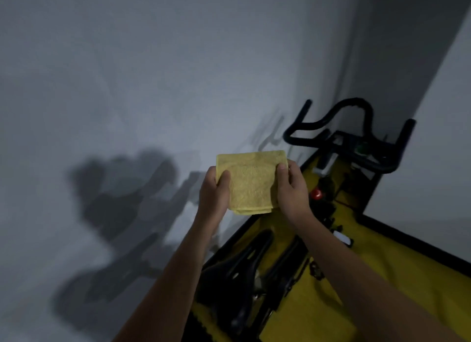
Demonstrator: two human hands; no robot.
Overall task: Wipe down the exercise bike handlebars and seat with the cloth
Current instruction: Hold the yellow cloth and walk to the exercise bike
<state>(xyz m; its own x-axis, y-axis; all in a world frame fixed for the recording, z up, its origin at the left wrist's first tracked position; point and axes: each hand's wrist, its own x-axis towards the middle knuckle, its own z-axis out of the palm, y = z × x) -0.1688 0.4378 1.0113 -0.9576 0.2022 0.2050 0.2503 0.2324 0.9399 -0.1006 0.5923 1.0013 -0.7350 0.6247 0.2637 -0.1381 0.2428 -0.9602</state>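
Note:
A folded yellow cloth (pixel 251 181) is held up in front of me, above the bike. My left hand (pixel 215 195) grips its left edge with the thumb on the front. My right hand (pixel 291 188) grips its right edge the same way. The black handlebars (pixel 339 127) of the exercise bike stand further off at the upper right, apart from the cloth. The black seat (pixel 239 262) lies below my forearms at the bottom centre.
The bike stands on a yellow mat with a black border (pixel 397 260). A red knob (pixel 316 193) sits on the frame between seat and handlebars. A grey wall (pixel 127 86) runs along the left, close to the bike. Another wall closes the right corner.

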